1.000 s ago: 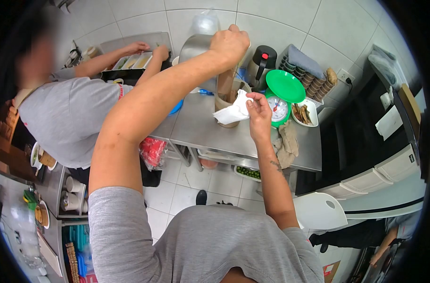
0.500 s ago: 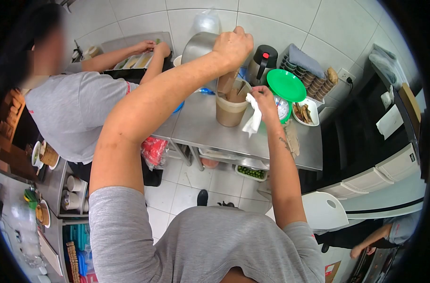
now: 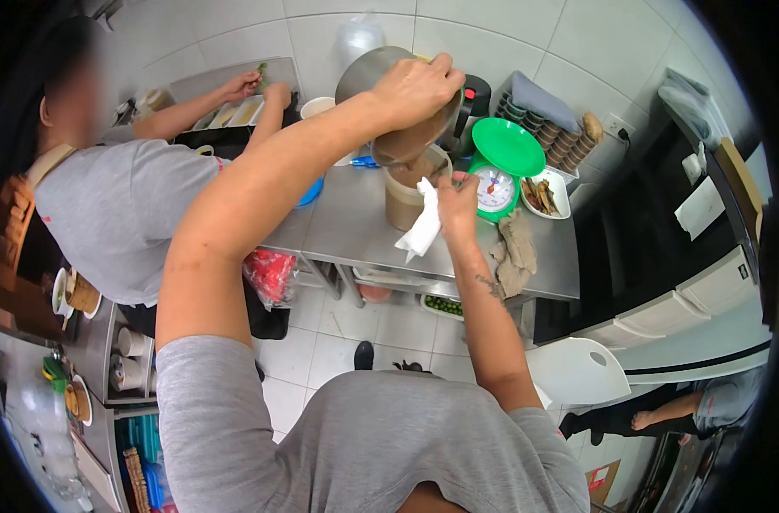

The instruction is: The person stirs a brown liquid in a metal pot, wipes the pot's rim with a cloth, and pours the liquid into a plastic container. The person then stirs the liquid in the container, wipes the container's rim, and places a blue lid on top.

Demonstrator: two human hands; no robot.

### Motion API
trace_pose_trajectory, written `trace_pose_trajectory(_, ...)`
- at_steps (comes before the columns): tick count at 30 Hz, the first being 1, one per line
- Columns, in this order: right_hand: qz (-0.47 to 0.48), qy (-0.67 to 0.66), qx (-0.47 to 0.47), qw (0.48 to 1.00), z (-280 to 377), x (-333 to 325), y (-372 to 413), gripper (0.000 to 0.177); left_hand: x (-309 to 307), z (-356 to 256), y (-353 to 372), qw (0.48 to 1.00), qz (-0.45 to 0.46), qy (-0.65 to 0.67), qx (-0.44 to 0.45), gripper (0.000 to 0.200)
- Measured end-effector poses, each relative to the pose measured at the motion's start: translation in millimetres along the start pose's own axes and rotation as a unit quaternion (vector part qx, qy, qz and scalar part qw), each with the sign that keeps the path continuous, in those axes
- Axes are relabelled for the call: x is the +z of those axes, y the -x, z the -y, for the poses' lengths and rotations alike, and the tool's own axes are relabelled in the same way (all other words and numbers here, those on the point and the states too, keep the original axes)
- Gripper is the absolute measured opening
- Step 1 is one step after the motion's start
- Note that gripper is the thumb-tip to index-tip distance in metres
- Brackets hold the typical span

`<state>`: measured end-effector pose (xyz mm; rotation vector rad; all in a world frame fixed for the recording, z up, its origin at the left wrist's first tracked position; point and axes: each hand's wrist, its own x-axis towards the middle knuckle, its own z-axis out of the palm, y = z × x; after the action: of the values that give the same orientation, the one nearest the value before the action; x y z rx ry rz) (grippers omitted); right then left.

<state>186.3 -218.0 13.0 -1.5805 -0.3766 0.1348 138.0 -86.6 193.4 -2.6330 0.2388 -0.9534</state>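
Note:
My left hand (image 3: 417, 92) is closed on the far upper edge of a metal pot (image 3: 364, 79), held tilted above the table. Brown sauce coats the inside of the pot, whose low lip hangs over a tall translucent plastic container (image 3: 404, 209). More brown sauce fills that container, which stands on the steel table. My right hand (image 3: 458, 203) pinches a white paper towel (image 3: 422, 229) at the container's right rim; whether the fingers also grip the rim is hidden. The towel hangs down in front of the container.
Right of the container stand a green kitchen scale (image 3: 495, 190), a black thermos (image 3: 471, 111) and a white tray of dried pieces (image 3: 548, 195). A crumpled beige cloth (image 3: 515, 256) lies near the table's front edge. At left, a co-worker (image 3: 137, 205) handles greens over food trays.
The pot has tipped so its sauce-coated inside faces me more. My right hand, with the towel, has shifted left toward the container. The co-worker has raised the greens.

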Motion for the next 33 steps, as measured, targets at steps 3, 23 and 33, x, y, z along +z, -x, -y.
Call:
trace_pose_trajectory(3,0.026,-0.026,0.034,0.999,12,-4,12,0.033,-3,2,2,1.000,0.007,0.010,0.024,0.037)
trace_pose_trajectory(23,0.247,0.287,-0.386,0.841,106,-48,-110,0.019,-11,4,15,0.997,-0.024,-0.014,0.068,0.019)
trace_pose_trajectory(33,0.326,0.378,-0.409,0.763,131,-47,-119,0.030,-5,2,16,0.989,-0.058,-0.082,0.105,0.018)
